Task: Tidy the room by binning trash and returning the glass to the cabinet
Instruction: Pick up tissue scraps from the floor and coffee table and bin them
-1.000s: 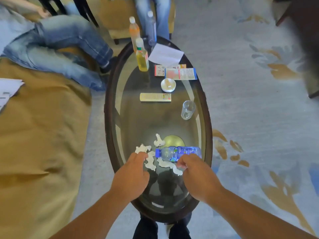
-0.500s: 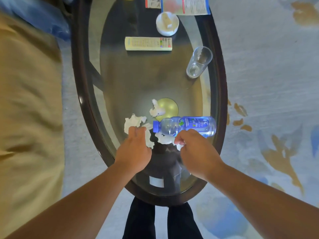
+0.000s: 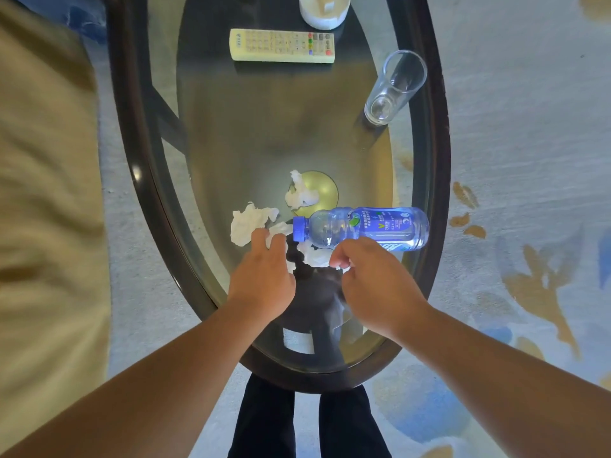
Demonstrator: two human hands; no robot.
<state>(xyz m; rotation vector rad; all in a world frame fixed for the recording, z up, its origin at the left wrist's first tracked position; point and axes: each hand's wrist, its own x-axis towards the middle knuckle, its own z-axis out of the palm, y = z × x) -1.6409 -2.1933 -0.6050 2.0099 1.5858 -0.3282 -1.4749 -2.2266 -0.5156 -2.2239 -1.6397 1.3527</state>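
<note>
Several crumpled white tissue scraps [image 3: 246, 223] lie on the near end of the oval glass table [image 3: 132, 133]. My left hand [image 3: 264, 276] reaches down on them, its fingertips curled onto one scrap. My right hand [image 3: 373, 279] pinches another tissue scrap [image 3: 314, 256] between thumb and fingers. A blue plastic bottle [image 3: 363, 228] with a blue cap lies on its side just beyond my right hand, touching neither hand. One more tissue scrap [image 3: 301, 195] lies farther in. An empty clear glass [image 3: 395, 87] stands upright near the table's right rim.
A cream remote control [image 3: 282, 46] lies across the table's far part, with a white round dish [image 3: 324, 9] beyond it. A tan sofa [image 3: 43, 193] runs along the left. Patterned carpet [image 3: 529, 160] spreads to the right. My dark-trousered legs [image 3: 307, 421] stand at the table's near end.
The view has tipped down and closer to the table's near end. Both hands have closed in on the tissue scraps, the right hand now pinching one beside the bottle.
</note>
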